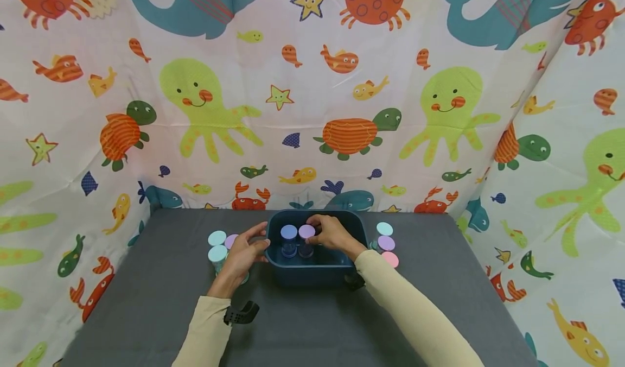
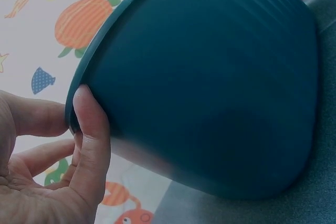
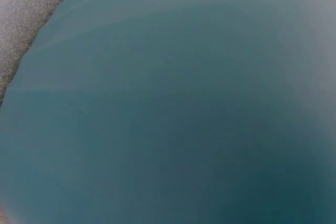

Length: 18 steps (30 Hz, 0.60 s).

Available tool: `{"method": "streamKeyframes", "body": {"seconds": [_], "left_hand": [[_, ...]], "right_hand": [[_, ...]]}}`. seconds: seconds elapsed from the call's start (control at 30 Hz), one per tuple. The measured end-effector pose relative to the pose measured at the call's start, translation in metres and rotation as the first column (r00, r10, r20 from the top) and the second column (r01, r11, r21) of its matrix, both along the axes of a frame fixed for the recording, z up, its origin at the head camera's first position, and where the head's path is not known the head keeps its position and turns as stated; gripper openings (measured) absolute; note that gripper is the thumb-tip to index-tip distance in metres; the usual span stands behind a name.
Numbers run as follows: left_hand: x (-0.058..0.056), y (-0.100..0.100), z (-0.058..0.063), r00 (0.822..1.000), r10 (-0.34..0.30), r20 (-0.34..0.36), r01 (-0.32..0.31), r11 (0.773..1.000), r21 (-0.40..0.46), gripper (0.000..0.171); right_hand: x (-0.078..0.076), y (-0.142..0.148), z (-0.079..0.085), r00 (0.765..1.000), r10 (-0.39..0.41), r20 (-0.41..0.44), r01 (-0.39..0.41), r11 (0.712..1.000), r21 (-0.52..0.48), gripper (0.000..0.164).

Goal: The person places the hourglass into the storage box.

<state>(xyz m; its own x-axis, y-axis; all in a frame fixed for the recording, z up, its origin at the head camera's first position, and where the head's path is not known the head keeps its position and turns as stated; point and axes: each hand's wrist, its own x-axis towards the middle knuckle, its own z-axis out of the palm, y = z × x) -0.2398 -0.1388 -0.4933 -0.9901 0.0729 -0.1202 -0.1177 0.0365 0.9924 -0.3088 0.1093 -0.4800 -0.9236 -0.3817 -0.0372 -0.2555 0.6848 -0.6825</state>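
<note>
A dark blue plastic bin (image 1: 312, 276) stands on the grey table, its inside visible from above. My left hand (image 1: 240, 255) grips the bin's left rim; in the left wrist view its fingers (image 2: 93, 140) and thumb pinch the rim from both sides. Inside the bin, two clear jars stand side by side, one with a blue lid (image 1: 288, 232) and one with a purple lid (image 1: 306, 231). My right hand (image 1: 334, 233) reaches over the bin and holds the purple-lidded jar by its top, thumb and fingers about the lid. The bin's wall (image 3: 173, 103) fills the right wrist view.
Left of the bin is a group of several jars with light teal lids (image 1: 217, 253) and a purple lid (image 1: 230, 241), partly behind my left hand. To the right stand jars with teal (image 1: 384, 228), purple (image 1: 386, 243) and pink (image 1: 390, 259) lids. A patterned curtain (image 1: 303, 155) hangs behind the table.
</note>
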Motion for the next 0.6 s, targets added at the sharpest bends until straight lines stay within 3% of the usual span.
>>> {"method": "streamKeyframes", "body": {"seconds": [0.6], "left_hand": [[0.001, 0.001, -0.001, 1.000, 0.017, 0.004, -0.017, 1.000, 0.018, 0.051]], "right_hand": [[0.014, 0.014, 0.023, 0.998, -0.060, -0.034, 0.052, 0.982, -0.183, 0.050]]}}
